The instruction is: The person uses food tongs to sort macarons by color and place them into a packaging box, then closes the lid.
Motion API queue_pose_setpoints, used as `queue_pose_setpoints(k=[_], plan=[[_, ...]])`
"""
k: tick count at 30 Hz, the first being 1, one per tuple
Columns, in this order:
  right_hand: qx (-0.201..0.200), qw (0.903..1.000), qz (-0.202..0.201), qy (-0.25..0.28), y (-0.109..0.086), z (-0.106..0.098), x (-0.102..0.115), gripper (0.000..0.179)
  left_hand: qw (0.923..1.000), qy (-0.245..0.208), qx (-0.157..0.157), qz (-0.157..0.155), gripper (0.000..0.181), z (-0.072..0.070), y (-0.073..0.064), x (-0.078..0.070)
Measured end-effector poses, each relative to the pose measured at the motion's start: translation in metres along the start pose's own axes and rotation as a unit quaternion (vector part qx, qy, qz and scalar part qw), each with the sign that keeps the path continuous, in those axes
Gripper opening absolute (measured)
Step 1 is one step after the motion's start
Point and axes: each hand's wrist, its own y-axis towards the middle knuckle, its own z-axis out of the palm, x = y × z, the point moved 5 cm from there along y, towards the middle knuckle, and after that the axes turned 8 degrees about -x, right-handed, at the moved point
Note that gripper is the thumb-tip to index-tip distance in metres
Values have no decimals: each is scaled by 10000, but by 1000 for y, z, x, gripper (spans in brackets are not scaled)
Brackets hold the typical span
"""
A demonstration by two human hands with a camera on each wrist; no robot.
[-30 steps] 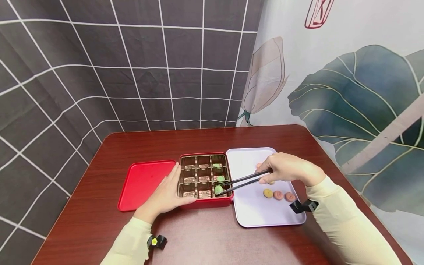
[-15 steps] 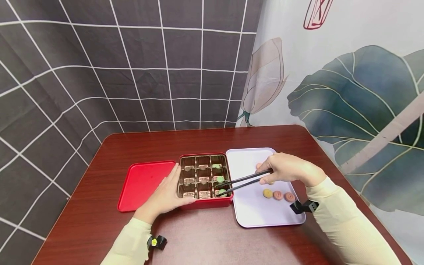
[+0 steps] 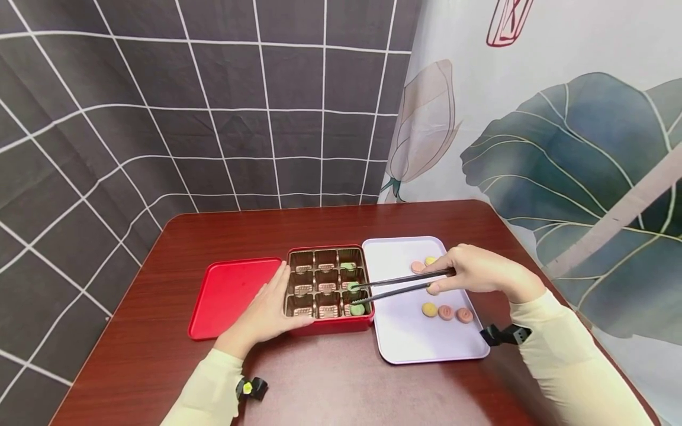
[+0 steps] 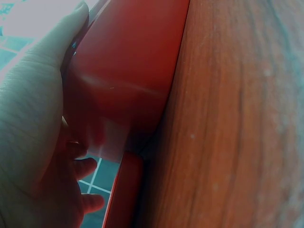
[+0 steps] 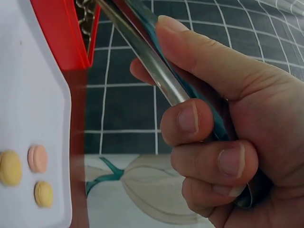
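My left hand (image 3: 269, 307) rests against the front left corner of a red box (image 3: 341, 326), fingers straight along its side and thumb along its front; the left wrist view shows the box wall (image 4: 128, 57) close up. My right hand (image 3: 479, 272) holds metal tongs (image 5: 159, 78) between thumb and curled fingers. Spread apart, the tong tips hover over the box's right column, with nothing visibly pinched. Green macarons sit in that column: one in front (image 3: 357, 309), one in the middle (image 3: 352, 286) partly behind a tip, one at the back (image 3: 348, 266).
A pale lilac tray (image 3: 405, 346) stands right of the box, bearing several yellow macarons (image 3: 428, 309) and pink macarons (image 3: 465, 315). Left of the box lies a red lid (image 3: 234, 296), partly behind my left hand. The brown table (image 3: 319, 228) meets a gridded curtain (image 3: 293, 136) behind.
The front green macaron has left the tong tips and settled lower in its compartment. My right hand has drawn right with the tongs, whose tips moved away from it. My left hand stays put.
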Motion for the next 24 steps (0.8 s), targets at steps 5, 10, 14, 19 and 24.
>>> queue_pose_setpoints(k=[5,10,14,19,24], plan=[[-141,9998,107,41,-12,-6,-10,42,10000,-62,-15,-31,125,-1,0,0],[-287,9994,165,-37,-26,-13,-19,49,10000,-31,1,-37,124,1,1,2],[-350,9990,262,-63,-40,-18,-26,51,10000,-58,-16,-35,123,1,1,3],[-352,9974,615,144,-59,-22,-37,50,10000,-82,20,-17,122,1,2,2],[-328,9933,1099,143,-78,-25,-51,48,10000,-54,54,-15,124,1,2,2]])
